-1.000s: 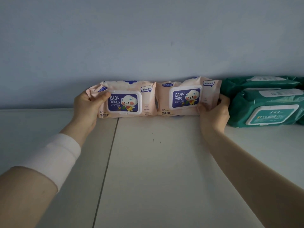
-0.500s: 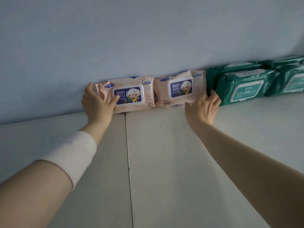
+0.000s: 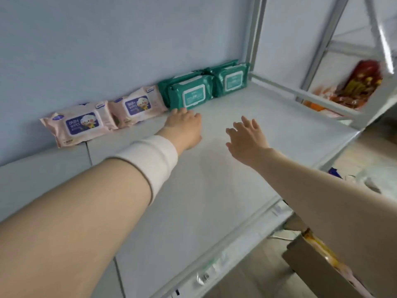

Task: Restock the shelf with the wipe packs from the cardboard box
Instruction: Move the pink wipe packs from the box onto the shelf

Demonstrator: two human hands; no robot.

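Note:
Two pink baby wipe packs [image 3: 80,123] [image 3: 137,106] stand on edge against the blue back wall on the white shelf [image 3: 214,179]. Right of them stand green wipe packs [image 3: 191,93] [image 3: 231,80], stacked in rows. My left hand [image 3: 184,127], with a white wristband, hovers over the shelf just in front of the green packs, fingers apart and empty. My right hand [image 3: 247,136] is spread open above the shelf, apart from every pack. A corner of the cardboard box [image 3: 318,261] shows at the lower right, below the shelf edge.
A grey metal upright [image 3: 255,35] marks the shelf's right end. Beyond it, the neighbouring shelf holds red and orange snack bags [image 3: 354,87]. The shelf's front rail [image 3: 225,254] runs diagonally at the lower right, with floor below.
Both hands have let go of the pink packs and drawn back to the right. The view has swung right and down, bringing the shelf end and box into sight.

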